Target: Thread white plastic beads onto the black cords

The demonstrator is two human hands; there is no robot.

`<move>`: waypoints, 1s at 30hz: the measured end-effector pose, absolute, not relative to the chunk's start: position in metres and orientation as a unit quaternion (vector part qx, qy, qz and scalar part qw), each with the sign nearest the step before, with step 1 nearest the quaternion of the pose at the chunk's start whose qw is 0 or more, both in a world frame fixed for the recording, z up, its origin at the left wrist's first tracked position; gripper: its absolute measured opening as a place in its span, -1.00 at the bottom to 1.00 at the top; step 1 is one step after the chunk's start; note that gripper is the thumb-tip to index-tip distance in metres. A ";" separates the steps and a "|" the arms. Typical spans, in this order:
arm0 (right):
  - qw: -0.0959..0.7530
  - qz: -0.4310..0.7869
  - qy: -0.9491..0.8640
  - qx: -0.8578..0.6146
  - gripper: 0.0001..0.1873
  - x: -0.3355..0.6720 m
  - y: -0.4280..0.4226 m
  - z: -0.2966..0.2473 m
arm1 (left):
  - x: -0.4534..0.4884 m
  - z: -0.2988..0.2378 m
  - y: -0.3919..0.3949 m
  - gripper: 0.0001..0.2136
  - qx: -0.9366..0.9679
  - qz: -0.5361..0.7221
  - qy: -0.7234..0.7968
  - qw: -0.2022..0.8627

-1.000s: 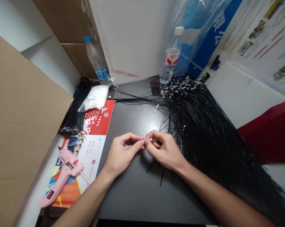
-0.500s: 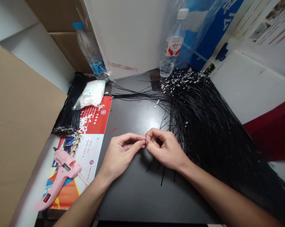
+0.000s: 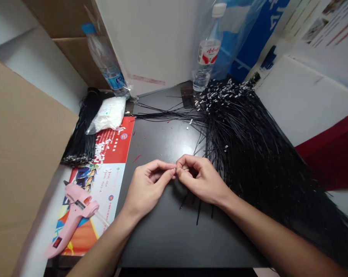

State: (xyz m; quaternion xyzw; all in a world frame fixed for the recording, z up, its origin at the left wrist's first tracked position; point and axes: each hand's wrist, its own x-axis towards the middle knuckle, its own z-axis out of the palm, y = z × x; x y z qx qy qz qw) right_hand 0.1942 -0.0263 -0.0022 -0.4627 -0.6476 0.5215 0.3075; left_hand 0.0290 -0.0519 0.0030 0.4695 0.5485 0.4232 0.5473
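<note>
My left hand and my right hand meet fingertip to fingertip above the dark table. The left thumb and forefinger pinch a tiny connector piece, mostly covered by the fingertips. My right hand is closed in a pinch on the end of a thin black wire, largely hidden by the fingers. Beneath it, several black wire ends stick out over the tabletop. Right of the hands lies a big heap of black wires, many tipped with small white connectors.
On the left, a pink glue gun lies on a printed leaflet scattered with white bits. Behind are a bag of white pieces, a black wire bundle and two water bottles. A cardboard panel borders the left.
The hands stay pinched together with only slight finger movement. The whitish bit between the fingertips shows less now. The view has shifted slightly.
</note>
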 end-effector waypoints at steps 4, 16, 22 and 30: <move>0.310 0.515 -0.658 -0.454 -0.87 0.194 -0.027 -0.003 | 0.031 0.004 -0.051 -0.85 0.455 0.427 0.553 0.552; 0.308 0.503 -0.651 -0.478 -0.89 0.193 -0.026 -0.001 | 0.026 0.001 -0.048 -0.82 0.427 0.411 0.534 0.603; 0.304 0.513 -0.647 -0.475 -0.90 0.194 -0.026 -0.001 | 0.025 0.004 -0.049 -0.82 0.470 0.366 0.555 0.581; 0.369 0.528 -0.600 -0.475 -0.92 0.187 -0.030 -0.004 | 0.040 0.003 -0.053 -0.88 0.479 0.452 0.557 0.505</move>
